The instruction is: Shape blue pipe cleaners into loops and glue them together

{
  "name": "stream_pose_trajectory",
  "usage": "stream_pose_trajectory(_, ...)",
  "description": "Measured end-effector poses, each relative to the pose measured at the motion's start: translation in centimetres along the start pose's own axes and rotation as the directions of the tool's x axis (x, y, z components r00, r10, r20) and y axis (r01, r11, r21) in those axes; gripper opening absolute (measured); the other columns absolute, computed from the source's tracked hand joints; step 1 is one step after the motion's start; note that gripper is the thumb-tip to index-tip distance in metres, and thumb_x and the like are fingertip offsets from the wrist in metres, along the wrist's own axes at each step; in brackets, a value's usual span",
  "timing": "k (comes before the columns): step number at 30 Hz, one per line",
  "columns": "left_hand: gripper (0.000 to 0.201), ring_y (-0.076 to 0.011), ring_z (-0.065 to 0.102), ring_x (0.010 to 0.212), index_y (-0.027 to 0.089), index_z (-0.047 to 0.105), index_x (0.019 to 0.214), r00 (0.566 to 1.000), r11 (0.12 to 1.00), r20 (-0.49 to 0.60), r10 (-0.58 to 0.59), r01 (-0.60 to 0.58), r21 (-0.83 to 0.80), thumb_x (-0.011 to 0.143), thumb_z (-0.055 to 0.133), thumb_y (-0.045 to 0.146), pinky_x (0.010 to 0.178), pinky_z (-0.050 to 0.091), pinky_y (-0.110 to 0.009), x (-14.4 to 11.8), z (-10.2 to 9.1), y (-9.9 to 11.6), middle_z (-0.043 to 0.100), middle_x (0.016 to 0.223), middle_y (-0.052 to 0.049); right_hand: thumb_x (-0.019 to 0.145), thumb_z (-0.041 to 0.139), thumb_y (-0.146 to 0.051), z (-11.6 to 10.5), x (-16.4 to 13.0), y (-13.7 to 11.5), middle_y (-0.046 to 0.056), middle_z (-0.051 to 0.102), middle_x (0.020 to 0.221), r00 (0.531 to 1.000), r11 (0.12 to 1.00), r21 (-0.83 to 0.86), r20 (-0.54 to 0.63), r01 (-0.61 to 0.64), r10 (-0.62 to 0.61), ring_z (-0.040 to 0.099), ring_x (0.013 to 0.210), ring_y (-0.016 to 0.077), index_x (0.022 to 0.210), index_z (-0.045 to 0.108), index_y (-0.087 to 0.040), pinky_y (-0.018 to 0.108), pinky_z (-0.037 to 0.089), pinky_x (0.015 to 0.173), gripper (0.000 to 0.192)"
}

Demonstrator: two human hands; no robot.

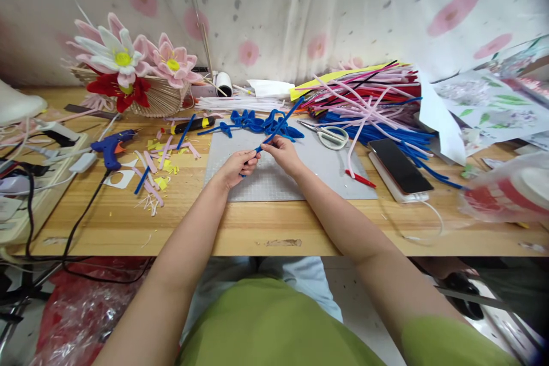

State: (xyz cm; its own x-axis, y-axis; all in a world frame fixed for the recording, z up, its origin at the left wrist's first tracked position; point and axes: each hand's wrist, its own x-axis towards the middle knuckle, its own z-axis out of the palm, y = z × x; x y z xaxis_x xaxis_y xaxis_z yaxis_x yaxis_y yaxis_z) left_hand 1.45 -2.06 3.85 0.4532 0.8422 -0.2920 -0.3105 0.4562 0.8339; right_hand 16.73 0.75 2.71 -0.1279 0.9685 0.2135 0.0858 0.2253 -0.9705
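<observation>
The wooden counter (274,229) carries a grey cutting mat (300,174) at its centre. A pile of pipe cleaners (369,97) lies at the rear right, and a phone (400,166) lies beside the mat. Above the mat, the left hand (237,167) and right hand (283,153) each pinch a blue pipe cleaner (278,124), both grips closed on the stem. Scissors (330,136) lie just beside.
</observation>
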Motion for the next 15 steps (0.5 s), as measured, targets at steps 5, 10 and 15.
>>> stream_pose_trajectory(5,0.016,-0.0006,0.021,0.036,0.011,0.053,0.068,0.988,0.989,-0.117,0.099,-0.086,0.117,0.079,0.054,0.023,0.036,0.010,-0.014,0.2,0.5,-0.4,0.034,0.049,0.006,0.066,0.064,-0.032,-0.4,0.4,-0.8,0.002,0.060,0.072,0.994,0.986,-0.164,0.106,0.028,-0.010,0.052,0.068,0.0138,0.069,0.063,-0.018,0.028,0.039,0.068,0.014)
stream_pose_trajectory(10,0.019,-0.0044,0.027,0.040,0.015,0.054,0.069,0.930,0.890,-0.190,0.316,-0.221,0.400,0.082,0.050,0.028,0.041,0.019,-0.019,0.6,0.7,-1.1,0.038,0.050,0.005,0.070,0.061,-0.028,0.0,0.9,-1.4,0.005,0.062,0.080,0.996,0.930,-0.361,0.084,0.067,-0.039,0.054,0.073,0.0149,0.068,0.063,-0.017,0.029,0.040,0.072,0.011)
stream_pose_trajectory(15,0.017,-0.0156,0.054,0.071,0.018,0.062,0.077,0.719,0.298,-0.097,0.688,-0.158,0.941,0.083,0.047,0.024,0.064,0.036,-0.025,0.3,0.6,-1.3,0.060,0.071,-0.005,0.073,0.057,-0.027,1.2,1.6,-2.0,0.005,0.061,0.072,0.985,0.855,-0.496,-0.002,-0.152,0.174,0.055,0.071,0.0160,0.067,0.061,-0.014,0.029,0.041,0.068,0.014)
